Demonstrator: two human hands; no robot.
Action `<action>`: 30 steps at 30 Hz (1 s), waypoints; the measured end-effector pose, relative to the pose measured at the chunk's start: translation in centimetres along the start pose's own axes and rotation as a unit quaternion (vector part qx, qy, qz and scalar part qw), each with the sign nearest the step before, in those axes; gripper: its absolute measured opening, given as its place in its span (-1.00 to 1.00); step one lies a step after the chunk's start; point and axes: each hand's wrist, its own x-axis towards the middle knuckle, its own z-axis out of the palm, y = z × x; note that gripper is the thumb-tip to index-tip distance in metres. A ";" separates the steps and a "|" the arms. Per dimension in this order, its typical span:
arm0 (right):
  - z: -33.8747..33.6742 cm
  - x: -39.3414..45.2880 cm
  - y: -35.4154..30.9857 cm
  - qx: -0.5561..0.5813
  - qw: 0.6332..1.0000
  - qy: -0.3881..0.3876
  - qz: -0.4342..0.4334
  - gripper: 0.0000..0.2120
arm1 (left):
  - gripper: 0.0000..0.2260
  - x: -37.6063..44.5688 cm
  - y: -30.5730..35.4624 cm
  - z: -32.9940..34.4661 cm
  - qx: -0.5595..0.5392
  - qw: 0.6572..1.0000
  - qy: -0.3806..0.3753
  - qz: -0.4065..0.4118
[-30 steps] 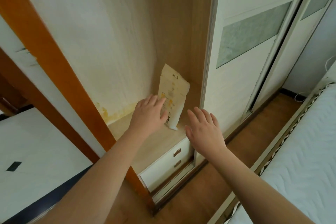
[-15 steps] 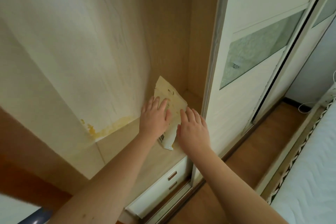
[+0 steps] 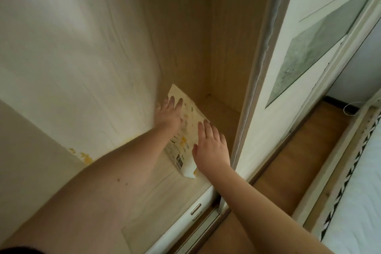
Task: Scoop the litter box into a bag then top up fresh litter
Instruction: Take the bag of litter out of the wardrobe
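**Both hands on a litter bag in a wardrobe**

A cream, yellow-printed paper litter bag (image 3: 186, 136) stands on a pale wooden wardrobe shelf (image 3: 165, 190). The left hand (image 3: 169, 114) and right hand (image 3: 211, 146) lie on it, fingers extended. A sliding door (image 3: 288, 89) stands just right.

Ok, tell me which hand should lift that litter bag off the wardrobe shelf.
Probably the left hand: it already lies on the litter bag's upper part. The right hand only rests open along its right edge, better for steadying.
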 end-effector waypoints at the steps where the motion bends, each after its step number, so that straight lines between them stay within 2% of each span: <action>1: 0.3 0.8 0.0 -0.005 1.000 -0.008 0.004 -0.37 | -0.35 1.0 -0.5 0.1 0.011 1.000 -0.004 0.006; 11: 2.9 9.1 0.2 -0.044 0.996 -0.056 0.059 -0.33 | -0.16 7.8 -2.3 1.4 0.078 0.983 -0.021 0.167; 14: 3.7 11.0 0.2 -0.035 0.993 -0.064 0.090 -0.32 | -0.15 8.8 -1.8 1.9 0.071 0.979 -0.015 0.193; 16: 4.4 11.9 0.5 -0.007 0.990 -0.075 0.121 -0.31 | -0.22 8.9 -1.4 2.1 0.070 0.977 -0.013 0.203; 18: 4.9 12.2 0.7 0.005 0.986 -0.079 0.149 -0.35 | -0.30 8.8 -1.1 2.7 0.078 0.974 -0.006 0.212; 20: 5.1 11.9 0.6 -0.013 0.987 -0.081 0.139 -0.41 | -0.37 8.5 -1.2 3.3 0.087 0.973 -0.001 0.214; 23: 5.1 11.1 0.6 -0.023 0.989 -0.083 0.116 -0.64 | -0.44 8.4 -1.6 3.1 0.102 0.970 -0.002 0.221; 25: 4.9 10.4 0.4 -0.024 0.989 -0.093 0.108 -0.73 | -0.42 8.3 -2.0 2.8 0.115 0.967 -0.012 0.227; 30: 5.2 8.3 -0.4 -0.003 0.990 -0.105 0.094 -0.71 | -0.25 8.3 -3.5 1.7 0.152 0.953 -0.060 0.257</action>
